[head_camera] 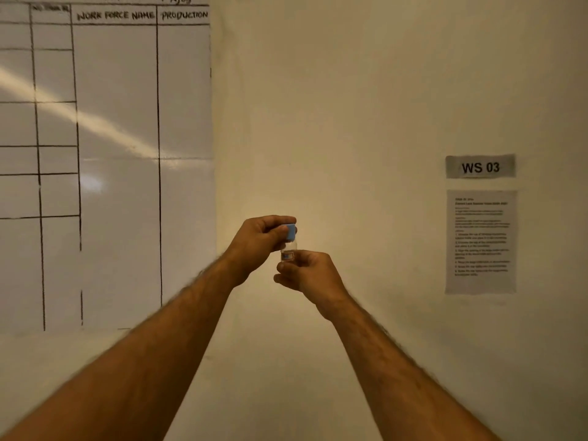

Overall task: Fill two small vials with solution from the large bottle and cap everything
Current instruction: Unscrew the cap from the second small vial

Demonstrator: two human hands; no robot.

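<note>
I hold a small clear glass vial [289,249] upright in front of the wall, at arm's length. My right hand [307,275] grips its lower body from below, hiding the base. My left hand [259,241] comes from above and is closed around the blue cap [290,232], which sits on top of the vial. A small label shows on the glass. Whether the vial holds liquid cannot be made out. The large bottle and a second vial are not in view.
A whiteboard [105,154] with a drawn table covers the wall at left. At right hang a "WS 03" sign [480,167] and a printed instruction sheet [481,241]. No table surface is in view.
</note>
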